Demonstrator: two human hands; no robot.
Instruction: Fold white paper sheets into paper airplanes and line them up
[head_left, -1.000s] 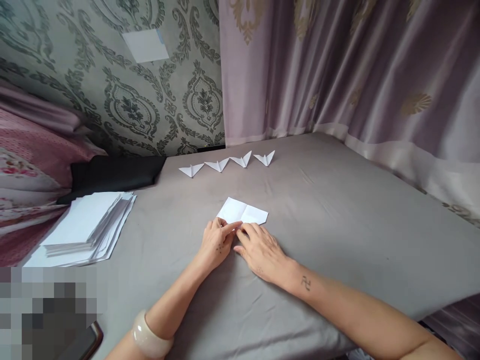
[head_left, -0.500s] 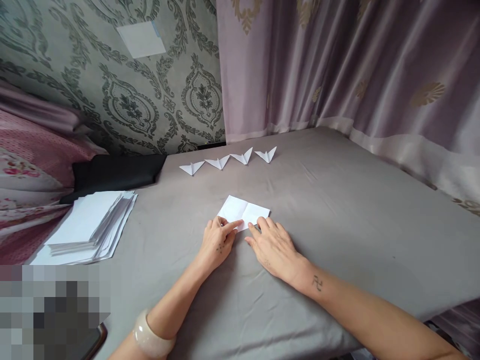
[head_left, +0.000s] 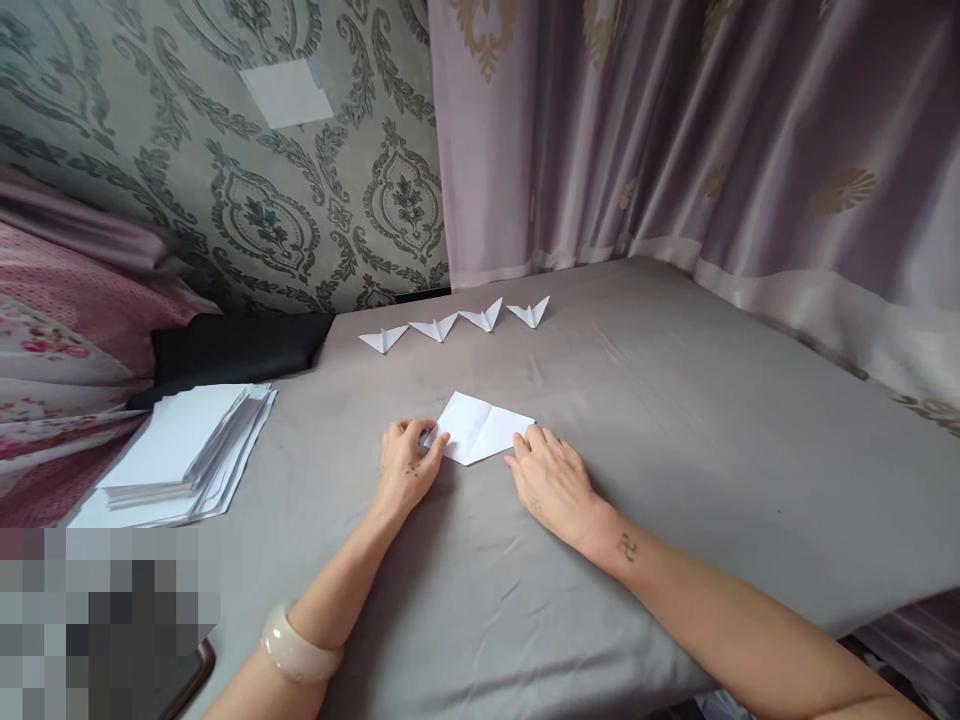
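A white sheet of paper, folded to a pointed shape with a crease down its middle, lies flat on the grey cloth in front of me. At its left corner my left hand is closed, thumb on top and fingers curled round the edge. My right hand holds the right corner between thumb and bent fingers; that corner is partly hidden. Beyond the sheet stands a row of several small folded paper planes, wings spread.
A stack of white paper sits at the left, with a black cloth-like item behind it. A dark, flat object shows partly at the lower left, beside a blurred patch. Curtains hang along the table's far side.
Both hands have moved apart from the middle of the paper's near edge, the left one to the left corner and the right one to the right corner. The near edge now shows a point.
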